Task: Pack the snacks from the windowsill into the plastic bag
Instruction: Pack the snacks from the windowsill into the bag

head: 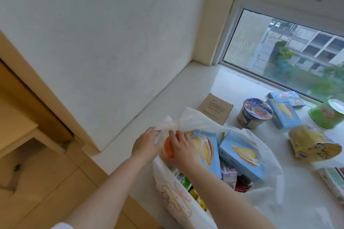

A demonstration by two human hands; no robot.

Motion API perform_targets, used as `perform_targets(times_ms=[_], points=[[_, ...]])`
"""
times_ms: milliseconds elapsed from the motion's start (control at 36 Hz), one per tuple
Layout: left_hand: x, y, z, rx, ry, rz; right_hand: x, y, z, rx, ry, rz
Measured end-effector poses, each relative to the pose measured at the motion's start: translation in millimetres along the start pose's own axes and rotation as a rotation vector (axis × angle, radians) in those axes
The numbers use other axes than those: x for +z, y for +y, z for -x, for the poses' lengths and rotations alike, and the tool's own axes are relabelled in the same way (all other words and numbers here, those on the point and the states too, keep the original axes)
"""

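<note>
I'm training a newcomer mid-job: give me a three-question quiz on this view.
1. True or false: both hands grip the plastic bag's knotted handle.
2. Which lies on its side on the windowsill: A) the blue-lidded cup B) the yellow cup?
3. Name the box behind the knot.

Key:
1. True: left hand and right hand pinch there.
2. B
3. Brown cardboard box.

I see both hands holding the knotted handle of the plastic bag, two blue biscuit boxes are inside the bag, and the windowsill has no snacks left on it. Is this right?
Not fully. The head view shows snacks on the windowsill: a purple-lidded cup, a yellow cup on its side, a green cup and blue boxes. Both the left hand and right hand do hold the plastic bag handle, with two blue biscuit boxes inside.
</note>
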State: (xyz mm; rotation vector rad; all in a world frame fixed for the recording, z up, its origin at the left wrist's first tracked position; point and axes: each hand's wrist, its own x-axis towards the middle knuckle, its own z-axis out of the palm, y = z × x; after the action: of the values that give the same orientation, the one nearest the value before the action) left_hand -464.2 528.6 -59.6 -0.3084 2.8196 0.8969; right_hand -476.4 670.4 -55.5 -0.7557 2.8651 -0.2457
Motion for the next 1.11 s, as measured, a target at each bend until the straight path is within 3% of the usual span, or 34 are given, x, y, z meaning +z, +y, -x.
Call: perform_targets(times_ms=[111,222,306,528,639,806,944,1111], points=[[0,-2,-4,-0.008,-0.075,-0.019,5,8,12,-0.033,-0.076,-0.014],[1,13,-11,0.023,-0.161,-0.091,10,18,26,-0.043,-0.034,-0.081],[1,33,-18,0.083,-0.136,-0.179,3,32,31,0.001,0.006,-0.210],[24,104,-37,0.458,0.153,-0.211,-7,98,64,0.415,0.450,-0.408],[57,151,-37,0.640,0.132,-0.221,-14,137,94,0.613,0.666,-0.460],[122,227,-18,0.766,-0.055,-0.254,-22,196,161,0.876,0.927,-0.466],[177,287,10,0.819,-0.171,-0.244,-15,249,232,1.190,0.899,-0.627],[241,343,46,0.875,-0.266,-0.333,31,302,320,1.416,0.491,-0.584]])
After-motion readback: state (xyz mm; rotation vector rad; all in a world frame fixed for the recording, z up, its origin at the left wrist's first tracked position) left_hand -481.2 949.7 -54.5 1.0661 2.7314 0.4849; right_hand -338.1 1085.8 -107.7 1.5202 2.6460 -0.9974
